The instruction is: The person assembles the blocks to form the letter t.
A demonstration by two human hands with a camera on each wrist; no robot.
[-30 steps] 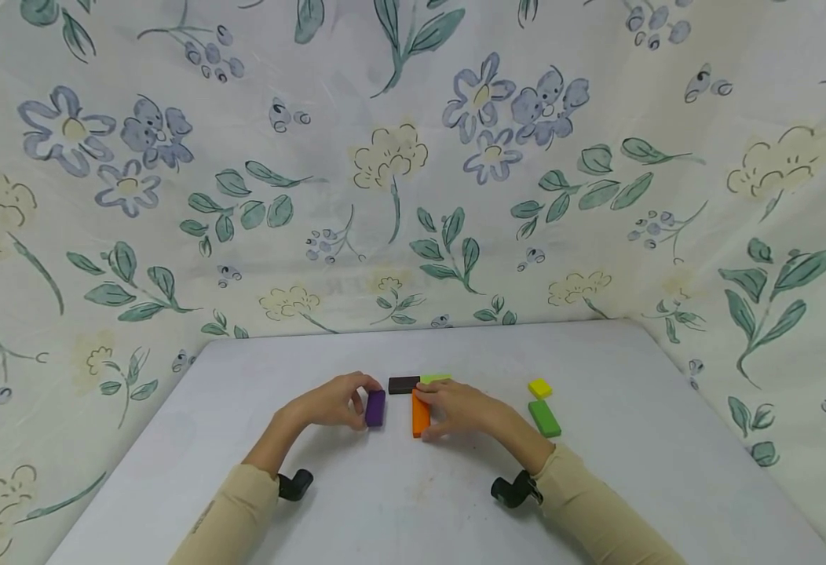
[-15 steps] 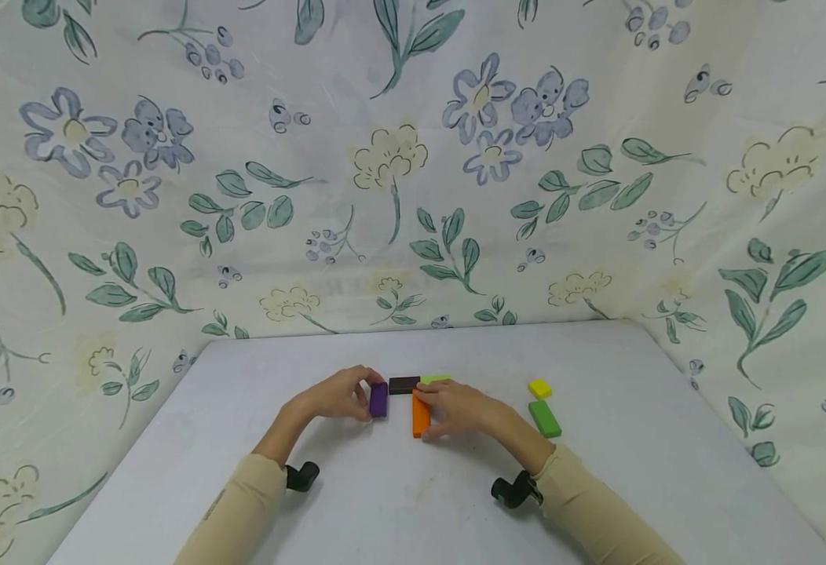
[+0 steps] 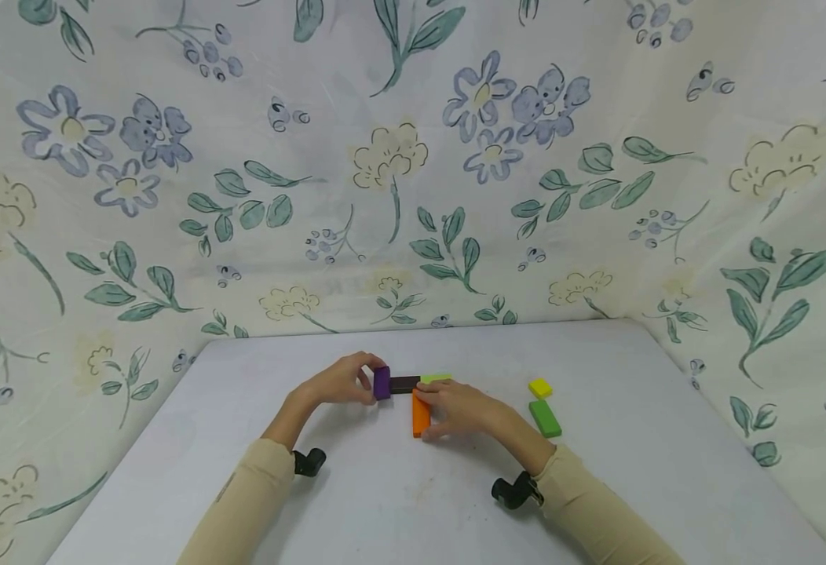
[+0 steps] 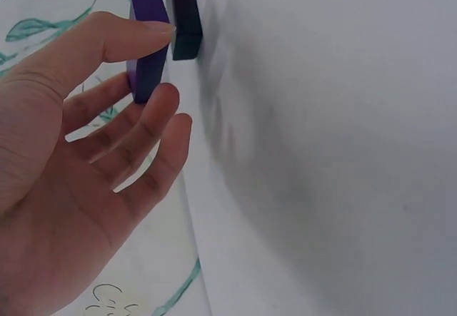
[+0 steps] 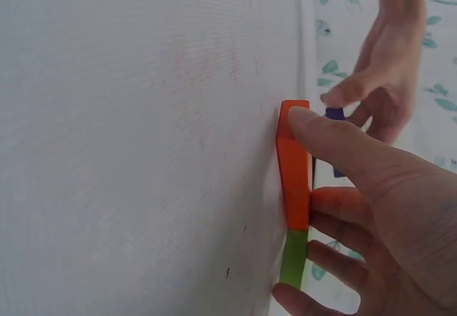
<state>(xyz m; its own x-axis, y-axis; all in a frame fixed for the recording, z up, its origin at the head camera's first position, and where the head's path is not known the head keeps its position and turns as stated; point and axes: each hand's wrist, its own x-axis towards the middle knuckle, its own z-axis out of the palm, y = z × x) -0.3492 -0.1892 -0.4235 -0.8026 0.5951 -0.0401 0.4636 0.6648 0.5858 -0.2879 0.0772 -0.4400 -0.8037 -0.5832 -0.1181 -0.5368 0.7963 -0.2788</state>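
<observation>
My left hand point(image 3: 342, 380) pinches a purple block point(image 3: 381, 383) between thumb and fingers, at the left end of a black block point(image 3: 404, 385). In the left wrist view the purple block point(image 4: 148, 48) stands close beside the black block point(image 4: 186, 20); whether they touch I cannot tell. My right hand point(image 3: 465, 410) grips an orange block point(image 3: 421, 416), thumb on its near end. Beyond it lies a light green block point(image 3: 436, 378), in line with the black one and partly covered by the right hand. In the right wrist view other fingers touch the light green block point(image 5: 293, 259).
A yellow block point(image 3: 540, 388) and a green block point(image 3: 545, 418) lie to the right of the right hand on the white table point(image 3: 413, 502). A floral cloth point(image 3: 413, 196) hangs behind the table's far edge. Each wrist carries a black camera point(image 3: 512, 492).
My left hand has moved away from me and slightly right with the purple block, from left of the orange block to the black block's left end. The right hand has stayed still.
</observation>
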